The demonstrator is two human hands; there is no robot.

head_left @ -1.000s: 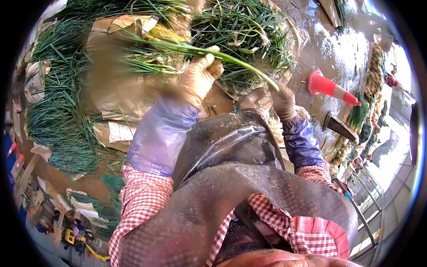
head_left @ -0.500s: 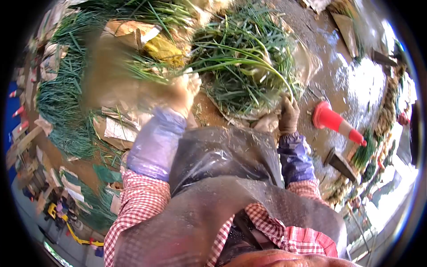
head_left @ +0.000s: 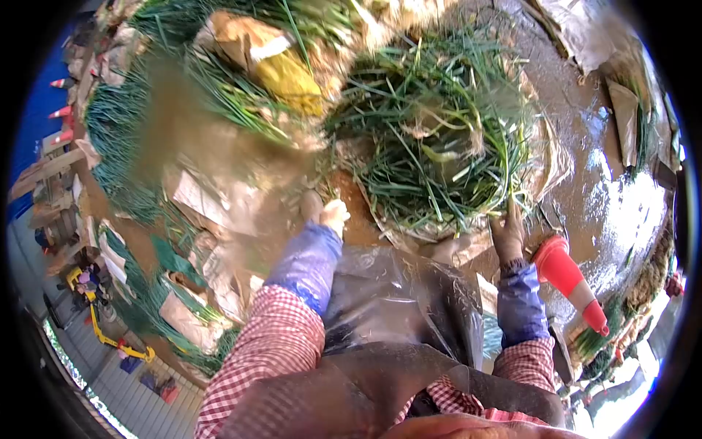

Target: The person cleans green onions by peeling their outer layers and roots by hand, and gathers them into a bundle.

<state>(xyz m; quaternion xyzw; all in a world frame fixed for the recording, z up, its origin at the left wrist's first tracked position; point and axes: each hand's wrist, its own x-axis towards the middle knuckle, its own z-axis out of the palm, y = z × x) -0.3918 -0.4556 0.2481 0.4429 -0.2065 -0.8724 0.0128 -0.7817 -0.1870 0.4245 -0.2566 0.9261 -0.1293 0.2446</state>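
Observation:
My left hand [head_left: 335,215], in a pale glove, is closed just left of my apron [head_left: 402,293]; nothing shows sticking out of it. In a brown glove, my right hand [head_left: 507,238] is at the near right edge of a heap of green onions [head_left: 446,139]. Its fingers are pressed together against the leaves, and what they hold cannot be made out. Loose leaves and a few stalks with pale roots lie on top of the heap. More green onions [head_left: 238,102] lie at the upper left, beside a yellow bag [head_left: 289,84].
A red and white traffic cone [head_left: 567,278] lies on its side by my right forearm. Wet ground [head_left: 596,197] shines beyond it. Long rows of green onions [head_left: 121,139] run along the left, with cardboard pieces [head_left: 197,201] nearer to me. A brown smear blurs the upper left.
The long stalk stretched between my hands is no longer there. My left hand has drawn back toward my apron and closed. My right hand stays at the heap's edge; the view has shifted.

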